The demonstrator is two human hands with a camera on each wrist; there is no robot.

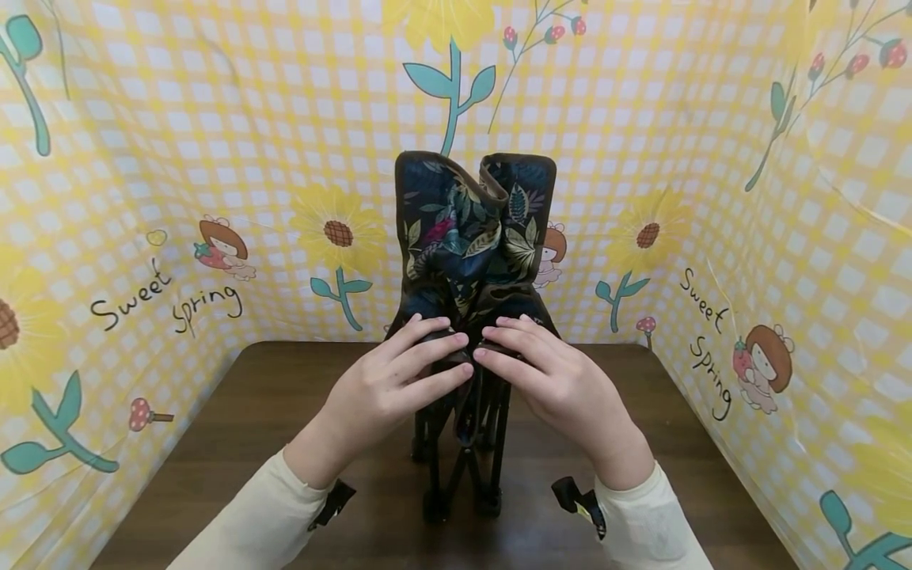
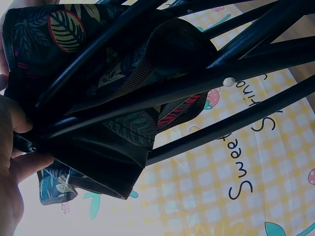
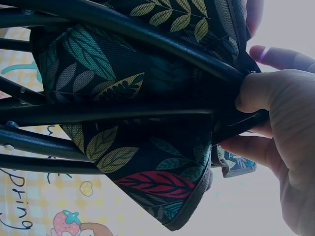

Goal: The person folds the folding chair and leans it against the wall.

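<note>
A small folding chair [image 1: 470,229] with dark leaf-print fabric and a black metal frame [image 1: 463,463] stands folded up on the brown table [image 1: 235,443]. My left hand [image 1: 388,380] and right hand [image 1: 552,376] meet at the front of the bunched seat, fingertips almost touching. In the left wrist view my left hand [image 2: 12,167] closes thumb and fingers round the fabric [image 2: 98,73] where the black tubes [image 2: 236,73] converge. From the right wrist, my right hand [image 3: 285,142] is seen gripping a frame tube [image 3: 123,34] together with the fabric edge [image 3: 147,162].
A yellow checked backdrop [image 1: 178,158] printed with sunflowers and "Sweet Spring" walls in the table on the left, back and right. Black camera straps sit at my left wrist [image 1: 331,503] and right wrist [image 1: 577,499]. Bare tabletop lies either side of the chair.
</note>
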